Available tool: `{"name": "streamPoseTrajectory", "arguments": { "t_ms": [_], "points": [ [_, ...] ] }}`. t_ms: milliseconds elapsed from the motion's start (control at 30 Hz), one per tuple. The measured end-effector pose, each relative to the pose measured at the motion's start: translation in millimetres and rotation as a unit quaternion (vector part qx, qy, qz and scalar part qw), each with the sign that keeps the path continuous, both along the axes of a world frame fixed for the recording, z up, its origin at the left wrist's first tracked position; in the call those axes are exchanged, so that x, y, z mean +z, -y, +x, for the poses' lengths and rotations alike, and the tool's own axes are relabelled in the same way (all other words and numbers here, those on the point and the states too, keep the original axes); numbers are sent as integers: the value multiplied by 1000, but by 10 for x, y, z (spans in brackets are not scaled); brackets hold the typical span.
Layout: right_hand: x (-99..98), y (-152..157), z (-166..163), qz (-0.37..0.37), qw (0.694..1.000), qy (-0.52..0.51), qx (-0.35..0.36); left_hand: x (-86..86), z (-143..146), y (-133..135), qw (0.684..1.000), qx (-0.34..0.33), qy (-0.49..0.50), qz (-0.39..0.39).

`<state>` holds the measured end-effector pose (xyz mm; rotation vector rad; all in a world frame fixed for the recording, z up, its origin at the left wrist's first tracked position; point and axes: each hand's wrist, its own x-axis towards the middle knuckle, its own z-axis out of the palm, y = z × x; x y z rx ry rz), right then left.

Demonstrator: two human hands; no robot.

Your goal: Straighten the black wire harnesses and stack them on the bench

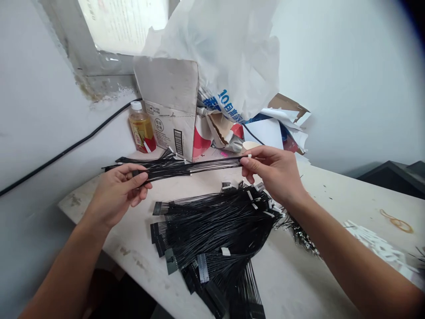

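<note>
A black wire harness (212, 165) is stretched level between my two hands, above the tabletop. My left hand (122, 186) pinches its black connector end between thumb and fingers. At the other end, my right hand (270, 170) grips the small white connector. Below lies a large pile of similar black wire harnesses (219, 226), their wide black connectors toward the left and front, white ones toward the upper right. Behind my left hand, more black harnesses (149, 160) lie on the table, partly hidden by the held one.
An open cardboard box (169, 115) stands at the back beside a bottle of yellow liquid (141, 128). A white plastic bag (232, 57) rises behind. White connectors (375, 243) and a rubber band (396, 220) lie at right. The table edge (133, 270) runs along the lower left.
</note>
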<state>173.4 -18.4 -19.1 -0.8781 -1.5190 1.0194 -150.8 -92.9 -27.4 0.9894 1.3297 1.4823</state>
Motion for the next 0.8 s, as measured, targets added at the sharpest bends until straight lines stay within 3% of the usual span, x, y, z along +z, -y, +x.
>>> {"name": "streamPoseTrajectory", "arguments": {
  "t_ms": [133, 233, 467, 533, 633, 700, 800],
  "points": [
    [65, 9, 114, -124, 990, -49, 35, -35, 19, -8, 997, -21, -48, 59],
    [70, 22, 215, -202, 976, -67, 36, -54, 45, 5, 995, -59, -47, 58],
    [9, -58, 425, -227, 972, -52, 25, -53, 110, 38, 985, -137, -83, 57],
    [-8, -85, 476, -170, 985, -30, 26, -52, 104, 54, 983, -134, -102, 68],
    [-9, -95, 566, 36, 999, 36, 19, -74, 71, 100, 962, -66, -216, 153],
    [14, -72, 623, 200, 974, 110, 6, -103, 45, 136, 914, -3, -329, 237],
    [39, -15, 683, 371, 895, 244, -37, -145, 26, 171, 856, 57, -419, 297]
  ]
}}
